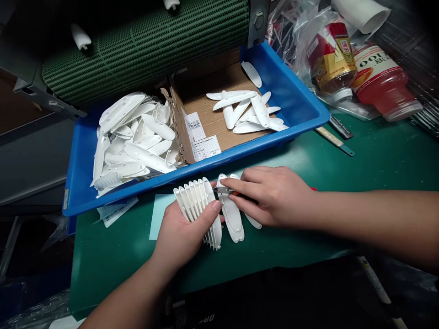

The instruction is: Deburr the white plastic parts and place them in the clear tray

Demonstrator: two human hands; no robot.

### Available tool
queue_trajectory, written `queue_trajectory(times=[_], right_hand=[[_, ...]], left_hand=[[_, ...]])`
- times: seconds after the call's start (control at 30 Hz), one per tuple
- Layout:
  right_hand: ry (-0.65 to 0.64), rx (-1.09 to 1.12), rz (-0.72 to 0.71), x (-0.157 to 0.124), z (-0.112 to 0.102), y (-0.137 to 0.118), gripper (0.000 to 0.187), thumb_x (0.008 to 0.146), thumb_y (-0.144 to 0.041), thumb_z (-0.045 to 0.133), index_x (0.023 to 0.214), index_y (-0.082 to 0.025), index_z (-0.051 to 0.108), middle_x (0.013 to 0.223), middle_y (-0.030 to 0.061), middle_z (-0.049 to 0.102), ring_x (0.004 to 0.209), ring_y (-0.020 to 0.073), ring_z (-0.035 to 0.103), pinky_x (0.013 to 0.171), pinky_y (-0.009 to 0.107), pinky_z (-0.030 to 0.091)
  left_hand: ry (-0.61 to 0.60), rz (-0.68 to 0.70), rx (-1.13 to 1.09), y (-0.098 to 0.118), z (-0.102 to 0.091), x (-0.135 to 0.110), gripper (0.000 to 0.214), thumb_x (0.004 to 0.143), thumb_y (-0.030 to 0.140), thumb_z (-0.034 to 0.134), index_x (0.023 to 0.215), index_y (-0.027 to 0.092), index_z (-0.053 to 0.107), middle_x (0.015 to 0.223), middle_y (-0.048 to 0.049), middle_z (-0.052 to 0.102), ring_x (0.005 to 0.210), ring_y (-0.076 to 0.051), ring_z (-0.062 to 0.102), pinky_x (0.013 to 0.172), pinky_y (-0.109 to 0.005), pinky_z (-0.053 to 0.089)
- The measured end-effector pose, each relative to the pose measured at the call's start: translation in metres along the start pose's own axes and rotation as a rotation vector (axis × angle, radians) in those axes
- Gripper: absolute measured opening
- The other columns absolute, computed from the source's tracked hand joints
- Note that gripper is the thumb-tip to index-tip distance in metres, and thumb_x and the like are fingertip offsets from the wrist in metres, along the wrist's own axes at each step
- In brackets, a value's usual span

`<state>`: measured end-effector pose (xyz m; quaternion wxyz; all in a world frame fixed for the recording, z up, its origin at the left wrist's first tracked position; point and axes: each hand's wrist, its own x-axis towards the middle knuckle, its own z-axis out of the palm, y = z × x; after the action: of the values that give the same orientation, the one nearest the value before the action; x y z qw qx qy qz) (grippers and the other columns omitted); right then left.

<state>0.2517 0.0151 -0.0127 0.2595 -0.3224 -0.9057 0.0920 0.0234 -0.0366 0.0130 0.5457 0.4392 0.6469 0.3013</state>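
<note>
Left hand (187, 233) curled narrow around ribbed white plastic moulding (195, 205), apparently steadying it, near edge of green tabletop (113, 278). Right hand (270, 196) closed on red-handled steel side cutters (222, 190), tips at moulding. Two white oval plastic pieces (230, 217) just right, under cutters. Far: blue plastic tray (192, 167) holds many more, brown cardboard divider (212, 123) splitting them.

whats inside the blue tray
The blue plastic tray holds a heap of white plastic parts and more lying on cardboard with paper labels; its floor is hidden beneath them.
</note>
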Motion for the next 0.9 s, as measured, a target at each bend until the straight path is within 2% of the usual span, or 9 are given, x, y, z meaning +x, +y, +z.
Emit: queue_trajectory(times=[0.1, 0.17, 0.3, 0.4, 0.53, 0.6, 0.7, 0.8, 0.9], right_hand=[[0.050, 0.035, 0.058, 0.001, 0.000, 0.004, 0.036, 0.104, -0.035, 0.059, 0.133, -0.017, 0.072, 0.087, 0.0037, 0.068, 0.075, 0.0185, 0.061, 0.062, 0.034, 0.035], [0.021, 0.041, 0.099, 0.002, 0.000, 0.005, 0.037, 0.103, -0.035, 0.060, 0.133, -0.018, 0.073, 0.087, 0.0041, 0.068, 0.078, 0.0192, 0.062, 0.062, 0.033, 0.035], [-0.011, 0.071, 0.134, 0.002, 0.000, 0.004, 0.037, 0.103, -0.037, 0.060, 0.134, -0.020, 0.072, 0.088, 0.0044, 0.068, 0.079, 0.0196, 0.062, 0.064, 0.032, 0.035], [-0.002, 0.077, 0.114, 0.001, 0.000, 0.002, 0.037, 0.103, -0.037, 0.060, 0.133, -0.021, 0.072, 0.088, 0.0043, 0.068, 0.079, 0.0193, 0.060, 0.063, 0.032, 0.033], [-0.051, 0.025, 0.065, 0.000, -0.002, -0.001, 0.040, 0.104, -0.037, 0.057, 0.138, -0.021, 0.069, 0.092, 0.0054, 0.067, 0.081, 0.0203, 0.057, 0.063, 0.034, 0.031], [-0.098, -0.025, 0.046, 0.001, -0.003, -0.003, 0.042, 0.105, -0.038, 0.055, 0.142, -0.021, 0.066, 0.093, 0.0058, 0.066, 0.082, 0.0215, 0.055, 0.064, 0.035, 0.031], [-0.162, -0.080, 0.034, 0.001, -0.005, -0.006, 0.038, 0.105, -0.037, 0.054, 0.135, -0.019, 0.069, 0.091, 0.0063, 0.064, 0.082, 0.0229, 0.053, 0.064, 0.036, 0.030], [-0.188, -0.098, 0.028, 0.002, -0.006, -0.008, 0.036, 0.105, -0.036, 0.053, 0.132, -0.019, 0.070, 0.091, 0.0067, 0.064, 0.082, 0.0230, 0.053, 0.065, 0.037, 0.029], [-0.191, -0.120, 0.033, 0.002, -0.006, -0.010, 0.038, 0.106, -0.037, 0.053, 0.135, -0.019, 0.068, 0.093, 0.0071, 0.064, 0.084, 0.0233, 0.053, 0.065, 0.036, 0.029]], left_hand=[[-0.018, 0.014, 0.027, -0.001, -0.001, 0.004, 0.051, 0.088, 0.058, 0.077, 0.122, 0.019, 0.073, 0.106, -0.0094, 0.079, 0.093, -0.029, 0.077, 0.077, -0.031, 0.065], [-0.036, 0.017, 0.020, -0.001, 0.000, 0.006, 0.053, 0.090, 0.059, 0.075, 0.126, 0.020, 0.072, 0.113, -0.0100, 0.078, 0.098, -0.030, 0.076, 0.081, -0.033, 0.065], [-0.072, -0.095, -0.119, -0.001, 0.004, 0.009, 0.067, 0.086, 0.060, 0.078, 0.139, 0.021, 0.064, 0.093, -0.0072, 0.074, 0.077, -0.026, 0.073, 0.062, -0.034, 0.067], [-0.063, -0.091, -0.228, -0.003, 0.004, 0.010, 0.067, 0.084, 0.053, 0.084, 0.141, 0.025, 0.062, 0.089, -0.0032, 0.069, 0.076, -0.021, 0.069, 0.059, -0.030, 0.067], [-0.151, -0.085, -0.312, -0.005, 0.003, 0.007, 0.064, 0.082, 0.036, 0.089, 0.139, 0.025, 0.064, 0.108, -0.0061, 0.073, 0.091, -0.023, 0.073, 0.073, -0.031, 0.069], [-0.172, -0.097, -0.312, -0.004, 0.003, 0.006, 0.066, 0.081, 0.031, 0.089, 0.141, 0.024, 0.063, 0.117, -0.0084, 0.074, 0.096, -0.027, 0.075, 0.076, -0.034, 0.070], [-0.153, -0.098, -0.267, -0.001, 0.004, 0.006, 0.073, 0.080, 0.027, 0.090, 0.147, 0.027, 0.059, 0.126, -0.0081, 0.073, 0.099, -0.028, 0.076, 0.075, -0.035, 0.071], [-0.111, -0.079, -0.197, 0.002, 0.005, 0.005, 0.077, 0.079, 0.029, 0.091, 0.149, 0.027, 0.059, 0.125, -0.0070, 0.073, 0.095, -0.027, 0.076, 0.072, -0.032, 0.071], [-0.083, -0.055, -0.125, 0.002, 0.006, 0.004, 0.076, 0.081, 0.036, 0.089, 0.150, 0.027, 0.057, 0.121, -0.0067, 0.075, 0.091, -0.027, 0.077, 0.071, -0.035, 0.072]])
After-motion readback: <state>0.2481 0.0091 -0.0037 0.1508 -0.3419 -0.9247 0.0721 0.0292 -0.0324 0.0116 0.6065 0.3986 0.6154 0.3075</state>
